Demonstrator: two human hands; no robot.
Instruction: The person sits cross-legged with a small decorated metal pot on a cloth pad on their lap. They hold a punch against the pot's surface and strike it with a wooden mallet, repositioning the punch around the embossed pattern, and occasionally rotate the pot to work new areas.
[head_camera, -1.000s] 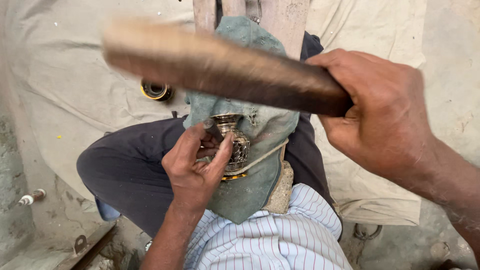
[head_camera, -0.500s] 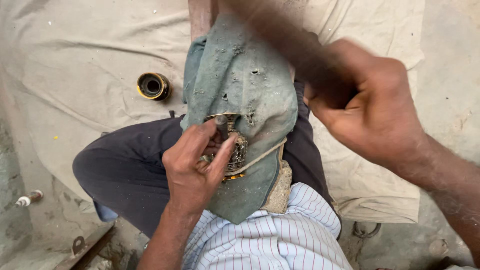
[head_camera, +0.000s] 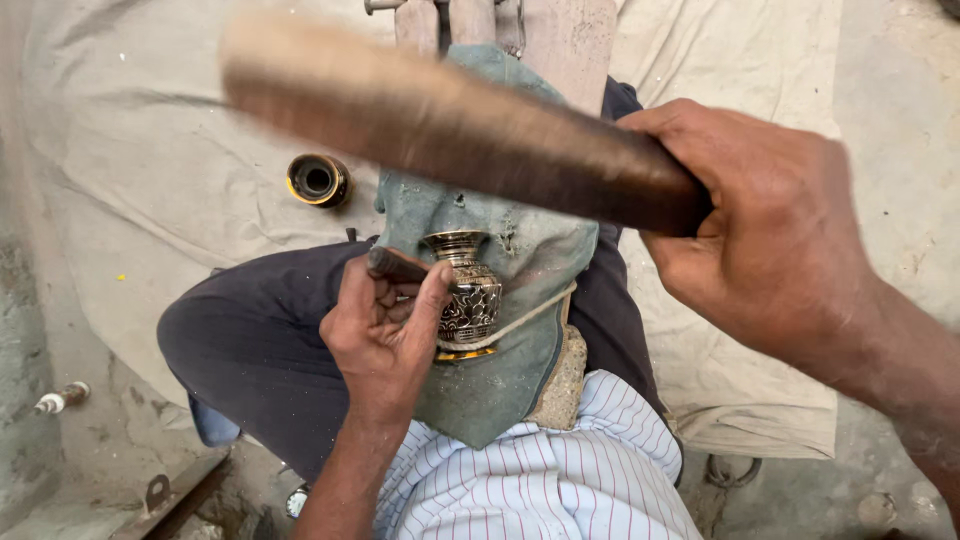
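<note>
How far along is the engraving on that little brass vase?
Done: dark engraved pattern covers the vase body on the side in view. In hand: left hand sets a punch to the vase; right hand holds a wooden mallet raised. Left: the neck and gold base look plain; far side is hidden.

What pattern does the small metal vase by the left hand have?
The vase is brass-coloured with dark engraved floral scrollwork around its body, clearest in the head view.

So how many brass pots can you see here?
2. An engraved brass vase lies on the green cloth by the left hand. A second brass pot lies on the floor sheet. Others may be hidden.
</note>
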